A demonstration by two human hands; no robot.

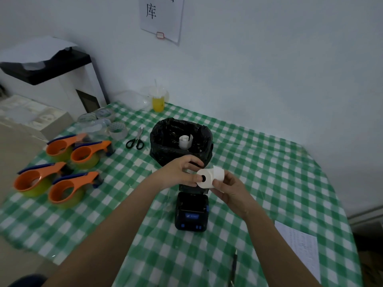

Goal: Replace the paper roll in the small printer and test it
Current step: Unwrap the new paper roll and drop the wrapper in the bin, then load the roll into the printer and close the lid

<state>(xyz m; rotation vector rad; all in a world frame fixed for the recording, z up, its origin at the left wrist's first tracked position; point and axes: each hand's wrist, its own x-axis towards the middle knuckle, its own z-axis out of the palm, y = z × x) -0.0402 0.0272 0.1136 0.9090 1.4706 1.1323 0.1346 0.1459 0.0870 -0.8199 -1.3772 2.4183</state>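
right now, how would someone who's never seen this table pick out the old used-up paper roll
Start at the small bin lined with a black bag at the middle of the green checked table, beyond the black printer. The old roll lies inside it, thin and nearly spent, unlike the fat new roll in the hands.

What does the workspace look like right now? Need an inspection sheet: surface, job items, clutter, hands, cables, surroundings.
Surface: table under a green-white checked cloth.
Job's things: new paper roll held in the air above the small printer, whose lid is open; old roll in the black-lined bin.
Clutter: four orange tape dispensers, clear tape rolls, scissors, yellow drink cup, pen, printed sheet.
Grippers: left hand and right hand both grip the new roll.
Cables: nothing seen.
Surroundings: white wall with a paper notice; large printer at far left.
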